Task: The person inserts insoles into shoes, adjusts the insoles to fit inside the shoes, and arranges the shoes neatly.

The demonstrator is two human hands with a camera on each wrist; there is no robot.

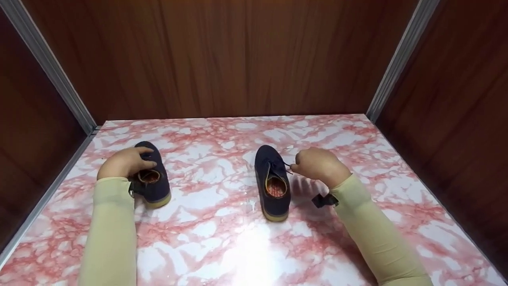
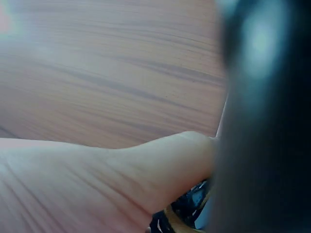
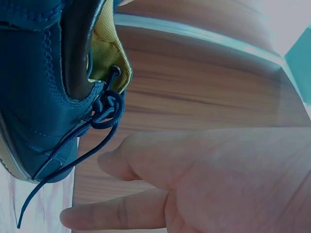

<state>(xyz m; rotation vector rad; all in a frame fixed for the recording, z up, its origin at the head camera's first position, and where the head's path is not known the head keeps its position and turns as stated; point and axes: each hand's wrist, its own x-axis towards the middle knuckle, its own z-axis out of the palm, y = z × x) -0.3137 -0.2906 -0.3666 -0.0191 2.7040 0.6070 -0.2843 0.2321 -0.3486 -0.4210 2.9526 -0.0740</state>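
Observation:
Two dark blue lace-up shoes with yellowish soles stand apart on a table, toes toward the back wall. My left hand lies over the front of the left shoe, thumb and a finger curved across its upper near the laces. In the left wrist view the thumb partly covers that shoe, and its other fingers are hidden. Beside the right shoe is my right hand, close to the loose lace ends. The right wrist view shows its thumb and a finger apart, with the knotted lace hanging outside them.
The table has a red-and-white marbled top. Brown wood-grain panels enclose it at the back and both sides, with metal corner posts. A dark strap piece sticks out from the right wrist.

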